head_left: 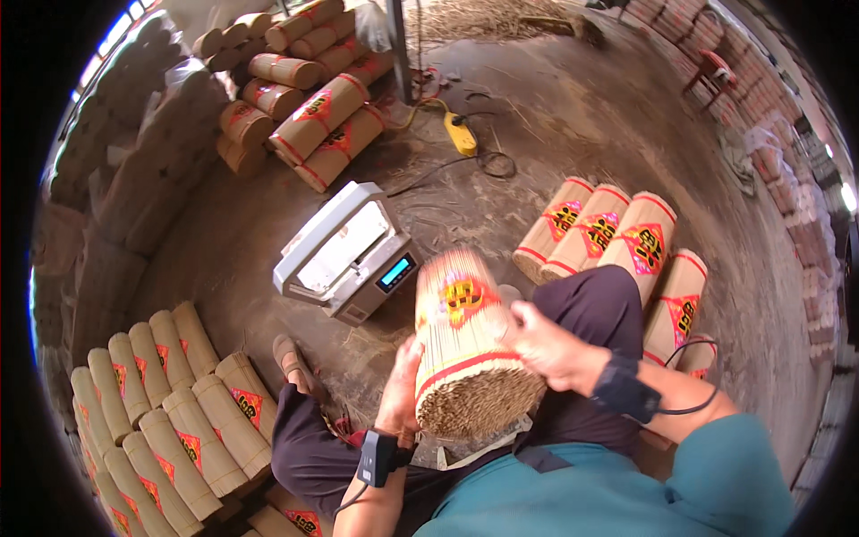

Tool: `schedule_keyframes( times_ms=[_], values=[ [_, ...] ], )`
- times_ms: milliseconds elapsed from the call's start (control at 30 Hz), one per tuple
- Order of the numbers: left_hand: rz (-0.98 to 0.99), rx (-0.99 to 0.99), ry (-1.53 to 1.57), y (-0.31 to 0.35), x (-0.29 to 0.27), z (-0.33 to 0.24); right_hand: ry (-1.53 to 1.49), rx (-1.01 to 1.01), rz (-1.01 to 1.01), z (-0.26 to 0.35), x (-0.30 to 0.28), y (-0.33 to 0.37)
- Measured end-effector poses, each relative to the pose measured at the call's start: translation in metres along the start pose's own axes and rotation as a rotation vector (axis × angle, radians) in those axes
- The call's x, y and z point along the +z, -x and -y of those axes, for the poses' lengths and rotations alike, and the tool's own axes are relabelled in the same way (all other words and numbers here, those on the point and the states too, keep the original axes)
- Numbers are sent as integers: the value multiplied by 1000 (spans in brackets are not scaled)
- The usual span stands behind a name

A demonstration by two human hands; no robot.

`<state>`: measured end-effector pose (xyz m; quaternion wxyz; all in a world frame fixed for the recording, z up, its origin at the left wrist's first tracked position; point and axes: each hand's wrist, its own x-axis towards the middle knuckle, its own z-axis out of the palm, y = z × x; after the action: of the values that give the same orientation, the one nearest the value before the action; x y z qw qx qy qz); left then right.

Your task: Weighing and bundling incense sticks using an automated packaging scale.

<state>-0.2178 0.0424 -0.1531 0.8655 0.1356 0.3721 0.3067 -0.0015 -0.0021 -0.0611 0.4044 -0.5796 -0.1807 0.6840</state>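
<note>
Between my two hands is a thick, round bundle of thin tan sticks [461, 331], with red bands around it and a red and yellow diamond label. It tilts so that its rough cut end faces me. My left hand [404, 380] presses along its left side, most fingers hidden behind it. My right hand [548, 347] grips the right side near the lower red band, slightly blurred. The bundle is above my lap. Just beyond it to the left stands a grey weighing scale [353, 259] with a lit blue display, its tray bearing nothing.
At the right by my knee lie several labelled bundles [640, 242]. More fill a stack [179, 421] at the lower left and a pile [313, 116] at the far left. A yellow power strip [460, 134] with cables lies on the floor beside a metal post [399, 54].
</note>
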Motion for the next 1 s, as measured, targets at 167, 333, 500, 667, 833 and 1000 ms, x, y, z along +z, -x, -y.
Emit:
schedule_keyframes(
  times_ms=[167, 333, 500, 667, 833, 1000],
  values=[
    [147, 446, -428, -5, 124, -69, -206, -120, 83, 72, -35, 9],
    [309, 473, -539, -41, 175, -127, -308, -190, 384, 123, -42, -24],
    [256, 392, -515, -104, 185, -140, -442, -242, 375, 133, -61, -73],
    [197, 272, -438, -184, 165, -127, -483, -230, 287, 120, -93, -127],
    [271, 8, -397, -258, 124, -103, -516, -218, 100, 80, -132, -184],
    [217, -86, -441, -304, 102, -60, -642, -133, -34, 35, -176, -223]
  ],
)
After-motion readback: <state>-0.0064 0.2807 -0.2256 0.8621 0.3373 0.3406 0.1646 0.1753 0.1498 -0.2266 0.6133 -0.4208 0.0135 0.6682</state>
